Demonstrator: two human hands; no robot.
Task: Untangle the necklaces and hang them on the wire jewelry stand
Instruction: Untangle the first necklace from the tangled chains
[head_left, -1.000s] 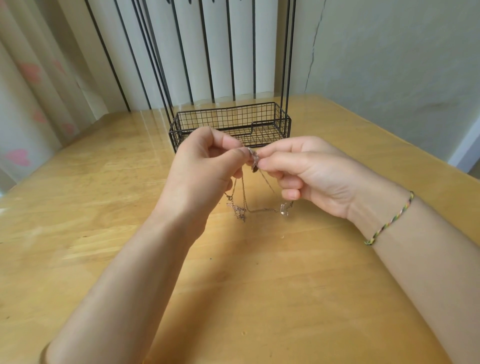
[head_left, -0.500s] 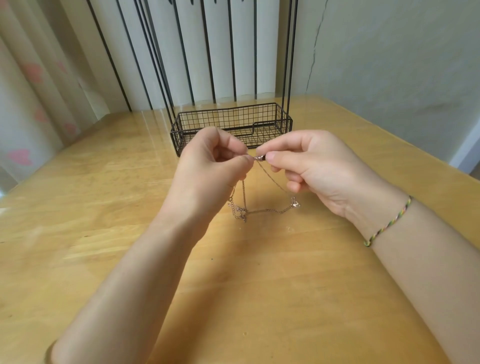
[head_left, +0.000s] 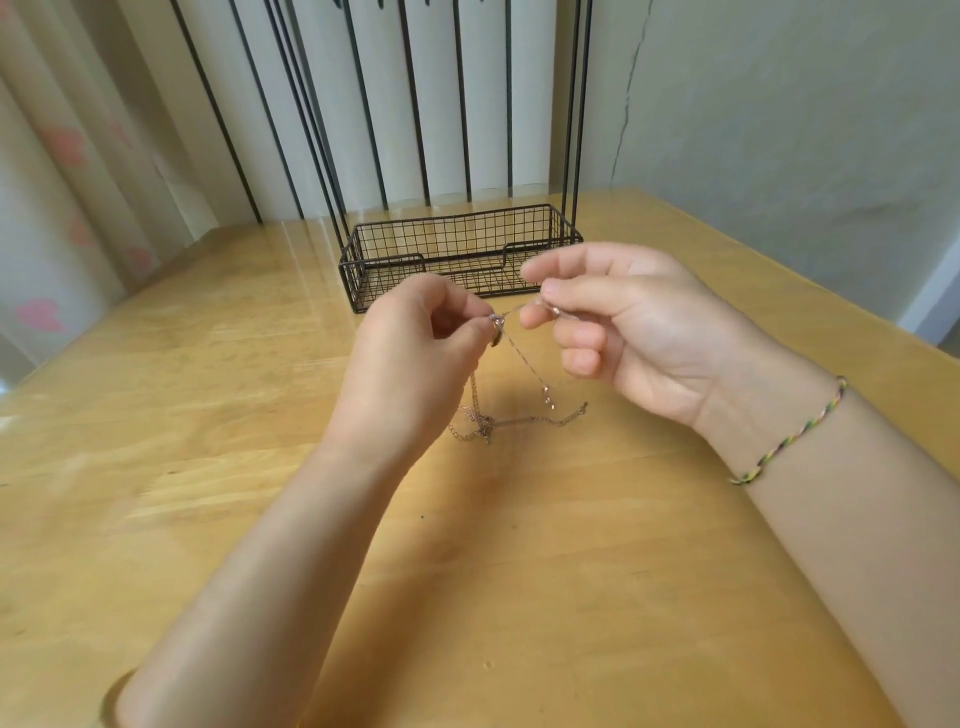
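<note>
Now, stand: one wire jewelry stand (head_left: 379, 283) on the surface (head_left: 519, 571).
Left grip (head_left: 410, 364): clamped on the necklaces (head_left: 519, 420), just before the stand.
Right grip (head_left: 639, 332): clamped on them too.
Count: unclear; the tangle trails onto the surface.

A light wooden table (head_left: 519, 597) is shown. A black wire jewelry stand (head_left: 457, 249) with a basket base is set toward its far edge. Tangled necklace chains (head_left: 487, 425) are partly laid nearer the middle.
</note>
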